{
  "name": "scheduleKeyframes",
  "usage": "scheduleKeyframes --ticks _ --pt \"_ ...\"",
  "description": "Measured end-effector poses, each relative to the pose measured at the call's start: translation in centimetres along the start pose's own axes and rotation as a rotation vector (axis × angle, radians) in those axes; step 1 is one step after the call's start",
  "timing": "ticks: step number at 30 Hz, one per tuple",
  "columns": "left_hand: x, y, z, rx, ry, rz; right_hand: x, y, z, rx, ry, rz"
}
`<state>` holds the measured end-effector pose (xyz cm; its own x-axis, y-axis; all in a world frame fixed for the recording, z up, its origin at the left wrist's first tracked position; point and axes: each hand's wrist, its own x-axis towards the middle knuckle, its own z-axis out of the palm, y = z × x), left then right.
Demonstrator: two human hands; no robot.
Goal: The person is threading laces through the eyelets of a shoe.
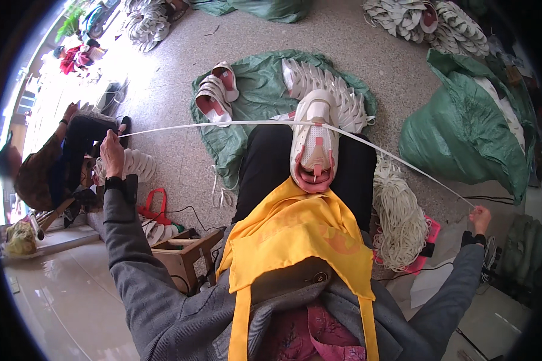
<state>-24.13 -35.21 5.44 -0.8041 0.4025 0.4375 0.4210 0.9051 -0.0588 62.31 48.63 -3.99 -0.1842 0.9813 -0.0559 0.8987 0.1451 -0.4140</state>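
A white shoe upper with pink parts point(315, 111) lies on my lap, its toe pointing away and its pink-lined opening toward me. One white shoelace point(235, 123) passes through the holes near its toe and stretches out to both sides. My left hand point(112, 155), held far out to the left, pinches one end of the lace. At the far right, my right hand point(480, 219) is closed on the other end. Both arms are spread wide, and the lace bows slightly between the hands. A yellow apron point(301, 234) covers my front and touches the heel end.
A loose bundle of white laces point(397, 216) hangs beside my right thigh. Ahead, a green sheet point(256, 66) bears a row of white shoe uppers point(337, 90). A full green sack point(457, 132) stands right. A wooden stool point(186, 253) is left; another person point(54, 156) sits beyond.
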Motion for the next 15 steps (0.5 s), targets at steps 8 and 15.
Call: scheduleKeyframes --ticks 8,15 --pt "-2.0 -4.2 -1.3 0.082 0.127 -0.065 6.3 2.7 -1.3 0.481 0.047 -0.043" --pt "-1.8 0.2 0.0 -0.053 0.075 -0.212 0.9 -1.8 -3.0 0.135 0.170 0.028"
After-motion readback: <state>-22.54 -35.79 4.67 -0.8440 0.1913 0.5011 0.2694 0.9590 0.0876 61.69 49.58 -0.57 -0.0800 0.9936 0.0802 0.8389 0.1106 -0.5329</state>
